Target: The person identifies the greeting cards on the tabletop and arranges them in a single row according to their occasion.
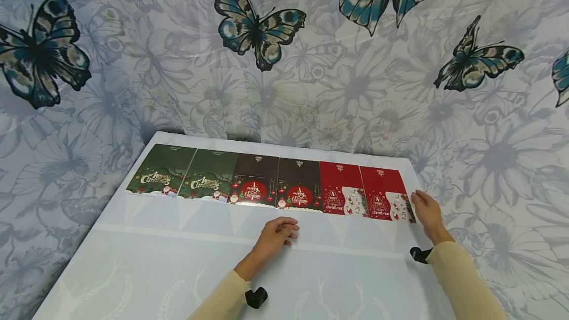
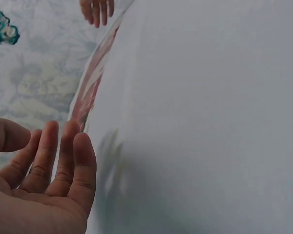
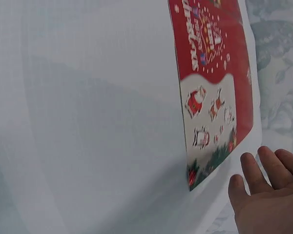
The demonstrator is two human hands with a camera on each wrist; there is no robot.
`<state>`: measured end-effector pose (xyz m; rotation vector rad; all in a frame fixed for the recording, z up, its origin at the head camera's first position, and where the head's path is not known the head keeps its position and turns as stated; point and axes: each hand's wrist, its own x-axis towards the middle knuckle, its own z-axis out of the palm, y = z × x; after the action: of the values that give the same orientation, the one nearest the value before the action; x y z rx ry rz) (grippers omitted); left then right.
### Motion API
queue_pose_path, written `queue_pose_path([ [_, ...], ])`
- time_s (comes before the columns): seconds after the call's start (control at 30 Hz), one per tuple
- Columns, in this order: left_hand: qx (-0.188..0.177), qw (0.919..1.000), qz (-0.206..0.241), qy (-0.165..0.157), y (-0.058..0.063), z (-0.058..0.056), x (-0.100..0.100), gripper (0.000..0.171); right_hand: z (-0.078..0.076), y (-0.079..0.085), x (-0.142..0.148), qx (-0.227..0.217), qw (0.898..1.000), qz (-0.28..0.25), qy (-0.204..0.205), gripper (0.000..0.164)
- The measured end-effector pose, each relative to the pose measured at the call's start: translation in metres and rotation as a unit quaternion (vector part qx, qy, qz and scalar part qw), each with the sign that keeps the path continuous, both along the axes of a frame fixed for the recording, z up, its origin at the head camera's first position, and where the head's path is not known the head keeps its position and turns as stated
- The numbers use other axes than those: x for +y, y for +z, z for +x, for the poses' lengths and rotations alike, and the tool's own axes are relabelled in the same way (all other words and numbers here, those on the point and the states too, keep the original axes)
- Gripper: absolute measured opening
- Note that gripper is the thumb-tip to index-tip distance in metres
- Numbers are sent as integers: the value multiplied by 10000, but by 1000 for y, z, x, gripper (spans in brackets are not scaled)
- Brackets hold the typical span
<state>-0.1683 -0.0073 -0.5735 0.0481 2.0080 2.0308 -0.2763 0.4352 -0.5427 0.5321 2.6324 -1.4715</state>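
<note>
Several Christmas cards lie side by side in one row along the table's far edge. From the left come two green cards (image 1: 161,167), then two dark brown cards (image 1: 299,169) with red round emblems, then two red cards (image 1: 383,181). My left hand (image 1: 273,236) hovers in front of the dark brown cards, its fingers loosely bent and holding nothing. Just beyond the right end of the row is my right hand (image 1: 428,216), fingertips close to the rightmost red card's edge. In the right wrist view, that red card (image 3: 210,112) lies beside relaxed, empty fingers (image 3: 254,170).
A pale cloth with faint antler prints covers the table (image 1: 178,256). Behind it hangs a floral backdrop (image 1: 351,88) with large butterflies. Black straps (image 1: 256,298) sit at both wrists, by the cream sleeves.
</note>
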Motion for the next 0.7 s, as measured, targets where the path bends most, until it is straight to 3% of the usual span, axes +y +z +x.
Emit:
queue_pose_path([
  [0.17,410,9971,-563,317,12,-14,-25,32,1,8,-17,50,9999,83,99,71],
  [0.27,882,9863,-1245,623,19,-21,-39,31,0,10,-29,3,9996,215,198,75],
  [0.33,1268,9743,-1679,805,23,-24,-48,30,-1,11,-36,23,9990,351,258,75],
  [0.5,2201,9261,-2841,1151,30,-23,-70,33,2,13,-59,293,9933,899,669,72],
  [0.7,3104,8505,-3976,1492,43,-20,-90,39,8,24,-93,1000,9748,1371,1448,66],
])
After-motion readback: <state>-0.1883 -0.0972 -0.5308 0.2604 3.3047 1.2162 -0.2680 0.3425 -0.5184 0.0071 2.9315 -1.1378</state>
